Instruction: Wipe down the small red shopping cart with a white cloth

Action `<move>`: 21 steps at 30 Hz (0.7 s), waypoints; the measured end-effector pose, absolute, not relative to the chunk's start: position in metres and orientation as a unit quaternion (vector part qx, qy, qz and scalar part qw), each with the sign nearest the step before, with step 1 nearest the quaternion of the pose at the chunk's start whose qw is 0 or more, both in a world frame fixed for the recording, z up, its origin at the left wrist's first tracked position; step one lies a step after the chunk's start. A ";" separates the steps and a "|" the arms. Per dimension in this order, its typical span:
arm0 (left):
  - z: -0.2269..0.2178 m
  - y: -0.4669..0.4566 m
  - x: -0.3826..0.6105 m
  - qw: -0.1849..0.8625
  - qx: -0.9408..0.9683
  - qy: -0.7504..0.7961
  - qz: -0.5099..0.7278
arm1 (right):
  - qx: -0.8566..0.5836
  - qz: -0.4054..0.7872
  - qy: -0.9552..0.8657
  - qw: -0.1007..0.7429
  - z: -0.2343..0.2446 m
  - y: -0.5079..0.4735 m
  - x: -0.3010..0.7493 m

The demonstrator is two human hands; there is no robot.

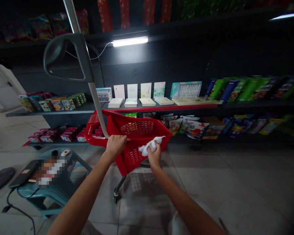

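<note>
In front of me stands a red plastic shopping cart (132, 156) with perforated sides, a red handle at its left end and a caster wheel below. My left hand (116, 145) is closed around the cart's near top rim, close to the base of a grey metal pole (95, 98). A crumpled white cloth (152, 146) is gripped in my right hand (155, 156), against the near rim toward the cart's right end. Part of the cloth hides my right fingertips. Atop the pole, a dark grey loop handle (68, 58) sticks out to the left.
Behind the cart run dark shelves (161, 108) with booklets, boxes and snack bags (194, 127). A lit tube lamp (130, 41) hangs above. At left, a blue-green plastic stool (75, 160) bears a black device with a cable (22, 212) trailing to the tiled floor.
</note>
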State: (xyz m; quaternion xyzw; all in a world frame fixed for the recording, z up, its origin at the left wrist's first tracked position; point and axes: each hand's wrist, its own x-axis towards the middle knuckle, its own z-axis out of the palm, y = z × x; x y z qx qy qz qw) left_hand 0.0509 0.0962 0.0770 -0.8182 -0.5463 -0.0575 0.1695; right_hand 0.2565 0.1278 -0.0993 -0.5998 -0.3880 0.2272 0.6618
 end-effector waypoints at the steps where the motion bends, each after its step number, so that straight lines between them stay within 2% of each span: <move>1: 0.078 0.096 0.053 0.166 -0.818 -0.548 -0.056 | -0.585 0.239 -0.408 0.659 -0.095 0.118 0.241; 8: 0.085 0.090 0.068 0.139 -0.832 -0.533 -0.064 | -0.423 0.228 -0.619 0.621 -0.063 0.064 0.148; 11: 0.083 0.092 0.073 0.138 -0.834 -0.531 -0.060 | -0.418 0.187 -0.655 0.601 -0.067 0.062 0.135; 17: 0.078 0.101 0.076 0.140 -0.817 -0.558 -0.049 | -0.433 0.063 -0.792 0.425 -0.089 0.078 0.157; 21: 0.077 0.103 0.074 0.148 -0.818 -0.553 -0.056 | -0.418 0.019 -0.834 0.359 -0.099 0.082 0.185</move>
